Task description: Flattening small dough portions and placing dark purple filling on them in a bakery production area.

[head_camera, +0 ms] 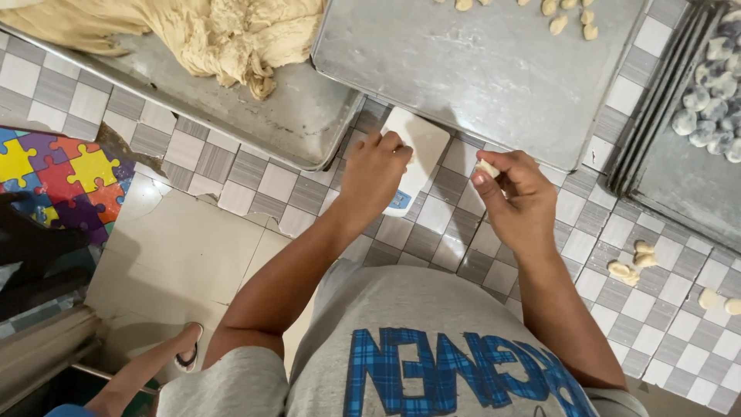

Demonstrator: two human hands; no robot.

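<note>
**Mia:** What is the left hand (pixel 376 176) doing?

**Ben:** It is pressing down on a white flat scraper (pixel 411 158); the fingers are curled over the top of it, holding it still on the tiled worktop (pixel 463 247), just by the near edge of the big metal tray (pixel 478 69).

**Mia:** And the right hand (pixel 519 197)?

**Ben:** Its thumb and fingers are pinched close on a small bit of dough (pixel 487 167); it is held up just beside the scraper, so I think the bit gets shaped there, close to the tray.

**Mia:** Why is the tray so near?

**Ben:** Little shaped pieces (pixel 570 17) lie along its far edge; being close probably makes them easy to drop in.

**Mia:** Where does the dough come from?

**Ben:** A big soft lump of dough (pixel 224 35) sits in another tray (pixel 309 123) at the far left corner of the worktop, within reach.

**Mia:** What about the right side?

**Ben:** A few more loose dough pieces (pixel 637 262) rest on the tiles near the right edge; a dark tray (pixel 671 177) at the far right corner holds pale floury balls (pixel 714 93).

**Mia:** And down on the floor?

**Ben:** A bright puzzle mat (pixel 58 174) lies on the left; a foot in a sandal (pixel 187 347) is near it.
</note>
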